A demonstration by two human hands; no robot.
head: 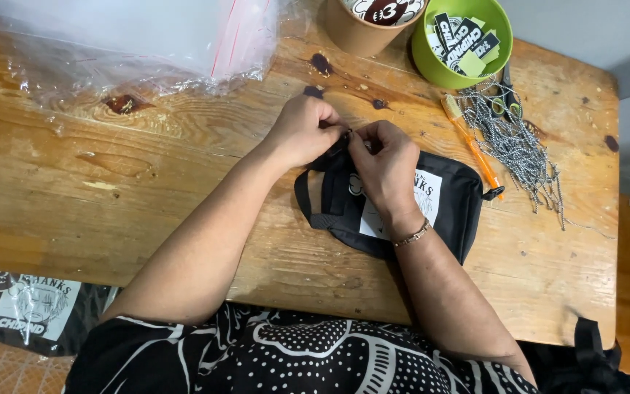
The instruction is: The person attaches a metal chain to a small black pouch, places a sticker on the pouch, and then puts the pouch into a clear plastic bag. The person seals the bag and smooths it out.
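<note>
**Both hands pinch at the top edge of a black pouch**

The black pouch (446, 208) lies on the wooden table (111, 175), near its front edge. The left hand (302, 130) and right hand (386, 164) meet at the pouch's upper left corner, fingertips pressed together on something too small to make out. The right hand hides part of the pouch's white panel. Beyond the pouch, a green bowl (432, 62) is cut off by the frame; right of the pouch lies a heap of ball chains (512, 138).

Bright, even overhead light, sharp focus, soft shadows, mild glare on the plastic bags (111, 36).
</note>
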